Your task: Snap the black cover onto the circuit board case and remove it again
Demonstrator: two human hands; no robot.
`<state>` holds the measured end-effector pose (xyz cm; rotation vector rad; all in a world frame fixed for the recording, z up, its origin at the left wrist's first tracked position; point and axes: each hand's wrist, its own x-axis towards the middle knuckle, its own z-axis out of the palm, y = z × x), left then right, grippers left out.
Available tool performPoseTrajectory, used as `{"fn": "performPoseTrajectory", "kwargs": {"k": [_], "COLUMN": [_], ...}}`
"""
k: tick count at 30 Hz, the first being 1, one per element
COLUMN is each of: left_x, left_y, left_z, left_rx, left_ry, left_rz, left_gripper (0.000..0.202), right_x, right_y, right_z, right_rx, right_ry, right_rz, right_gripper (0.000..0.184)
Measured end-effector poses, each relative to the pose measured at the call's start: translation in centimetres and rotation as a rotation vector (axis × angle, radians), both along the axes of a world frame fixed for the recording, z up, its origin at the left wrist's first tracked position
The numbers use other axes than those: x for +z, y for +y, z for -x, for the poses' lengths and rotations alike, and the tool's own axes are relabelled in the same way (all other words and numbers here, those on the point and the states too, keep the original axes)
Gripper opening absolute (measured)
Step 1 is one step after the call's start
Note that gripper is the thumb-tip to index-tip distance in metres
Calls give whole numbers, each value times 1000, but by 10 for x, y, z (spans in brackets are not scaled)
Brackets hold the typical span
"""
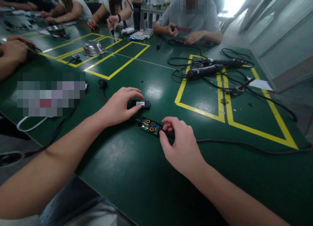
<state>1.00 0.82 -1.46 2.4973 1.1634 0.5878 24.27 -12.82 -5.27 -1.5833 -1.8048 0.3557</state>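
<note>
My left hand (119, 106) pinches a small black plastic cover (141, 104) with a white label, resting on the green table (137, 173). Just in front of it lies an opened black case (149, 126) showing a circuit board with copper coils. My right hand (179, 144) grips the right end of that case, where a black cable (244, 145) leaves it toward the right.
Electric screwdrivers (207, 69) and tangled black cables lie inside yellow floor-tape boxes at the right. A metal bowl (93, 48) sits at the back left. Other people sit around the table's far side; another person's hand (14, 50) rests at the left.
</note>
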Motion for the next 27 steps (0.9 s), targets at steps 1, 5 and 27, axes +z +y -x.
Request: {"fn": "performPoseTrajectory", "kwargs": {"k": [1,5,27], "left_x": [-1,-3,17], "left_y": [2,4,-21], "left_z": [1,2,-6], "left_rx": [14,28,-354], "left_ry": [18,103,7], "left_rz": [8,74,295], "left_gripper": [37,43,34], "right_x": [0,0,1], "right_y": [0,-1,0], "right_z": [1,1,-1], "right_rx": [-3,-6,17], "right_ry": [1,-5,-65], "right_rz": [6,22,41], "right_gripper": [20,25,22]}}
